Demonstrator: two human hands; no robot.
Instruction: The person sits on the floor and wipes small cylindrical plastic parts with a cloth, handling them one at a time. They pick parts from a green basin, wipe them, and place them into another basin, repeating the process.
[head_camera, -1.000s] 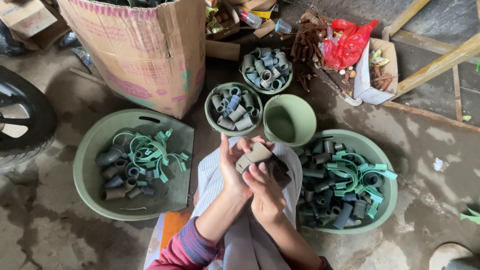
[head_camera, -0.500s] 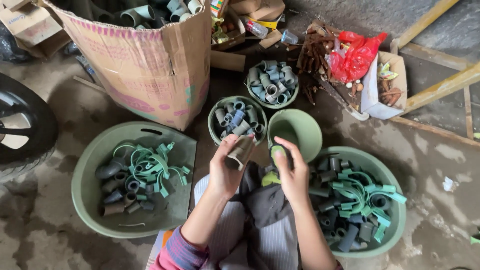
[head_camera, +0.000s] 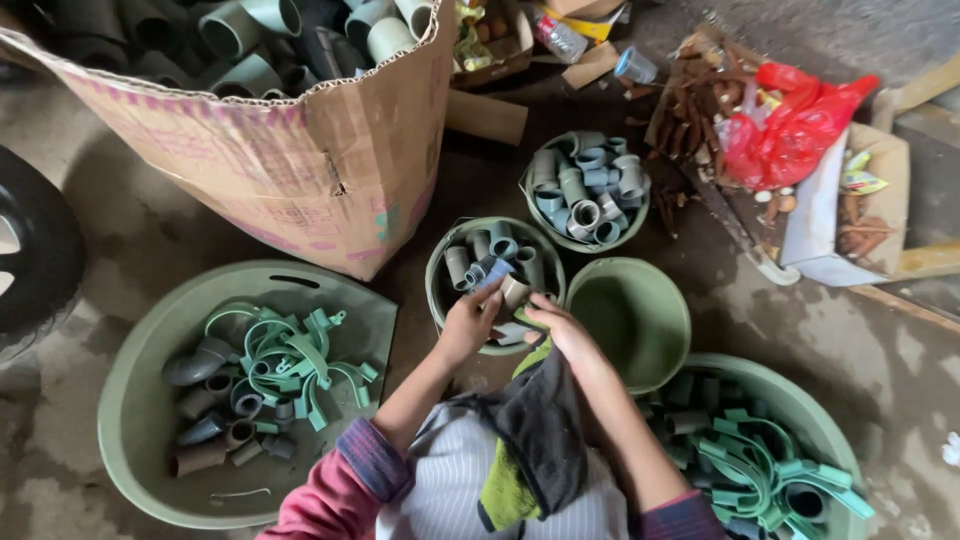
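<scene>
**Over the middle bowl**

Above the small green plastic bowl of grey pipe sleeves (head_camera: 455, 300), we are pinching a short tan plastic pipe sleeve (head_camera: 514, 291) in our left hand (head_camera: 470, 318). Beside that bowl's right rim, our right hand (head_camera: 557, 327) is gripping a dark cloth (head_camera: 540, 420), fingers closed.

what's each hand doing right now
Left hand: closed on a short pipe piece over the green bowl.
Right hand: holding a dark cloth.

Matt grey plastic pipe pieces (head_camera: 490, 262) fill smooth green plastic bowls (head_camera: 640, 330). A soft dark cloth (head_camera: 535, 430) drapes the lap. The box (head_camera: 300, 170) is rough brown cardboard; the floor (head_camera: 130, 240) is rough concrete.
</scene>
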